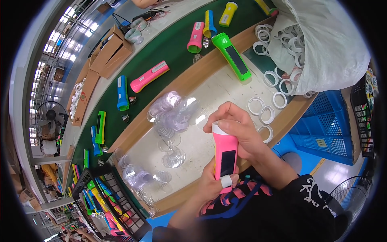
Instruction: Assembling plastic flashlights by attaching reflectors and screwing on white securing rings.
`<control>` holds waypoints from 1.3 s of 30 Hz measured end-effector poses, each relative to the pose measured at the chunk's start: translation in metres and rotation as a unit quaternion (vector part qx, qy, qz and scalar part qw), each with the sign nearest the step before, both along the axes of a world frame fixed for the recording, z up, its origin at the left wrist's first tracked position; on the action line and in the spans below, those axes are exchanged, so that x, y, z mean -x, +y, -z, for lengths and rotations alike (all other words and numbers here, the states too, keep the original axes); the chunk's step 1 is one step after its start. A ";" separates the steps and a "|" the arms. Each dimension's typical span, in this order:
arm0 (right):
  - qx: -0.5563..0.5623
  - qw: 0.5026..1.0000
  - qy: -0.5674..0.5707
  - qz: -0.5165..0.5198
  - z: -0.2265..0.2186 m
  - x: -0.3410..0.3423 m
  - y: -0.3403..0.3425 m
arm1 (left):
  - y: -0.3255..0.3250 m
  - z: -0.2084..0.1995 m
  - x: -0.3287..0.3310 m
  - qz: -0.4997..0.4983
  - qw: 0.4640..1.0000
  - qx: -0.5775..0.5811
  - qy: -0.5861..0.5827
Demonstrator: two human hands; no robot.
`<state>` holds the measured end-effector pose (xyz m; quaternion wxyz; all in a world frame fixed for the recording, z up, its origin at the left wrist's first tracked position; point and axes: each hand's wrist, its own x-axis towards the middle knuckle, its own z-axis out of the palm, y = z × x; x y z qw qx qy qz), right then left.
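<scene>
The right hand (242,131), right of centre in the frame, is partly closed, its thumb and curled fingers around a smooth white plastic ring (218,128) at the wide head of a bright pink plastic flashlight (226,144). The left hand (209,183), just below, is closed around the flashlight's lower body, with a white wrapping (226,181) on one finger. The flashlight stands nearly upright in the lower centre of the frame, head uppermost, a dark rectangular panel (228,162) on its side. Left of the hands, overlapping clear round plastic discs (171,117) lie on a pale worktop (197,147) edged with brown rims. Above and to the right of the right hand are loose white plastic rings (279,100), more of them spilling from a large white woven sack (328,52) at upper right. A green flashlight with a dark panel (231,56) lies across the rim at upper centre. Beyond it, a dark green belt (177,46) curves from upper centre to the left, bearing pink, blue, yellow and green flashlights (150,76). A black plastic basket (131,209) of colourful flashlights sits at lower left, and a blue perforated plastic crate (322,125) at right.
</scene>
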<state>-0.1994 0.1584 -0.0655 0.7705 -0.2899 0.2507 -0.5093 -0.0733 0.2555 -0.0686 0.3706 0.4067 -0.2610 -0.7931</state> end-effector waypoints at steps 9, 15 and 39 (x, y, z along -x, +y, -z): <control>-0.018 0.983 -0.149 -0.110 0.004 -0.001 0.012 | 0.023 0.005 -0.001 0.033 0.948 -0.048 0.314; 0.019 0.935 -0.348 -0.071 0.014 -0.010 0.022 | 0.028 0.001 0.008 0.051 0.903 -0.059 0.422; 0.195 0.880 0.415 0.120 0.016 0.060 -0.042 | -0.116 -0.005 -0.056 -0.025 0.813 0.366 -0.452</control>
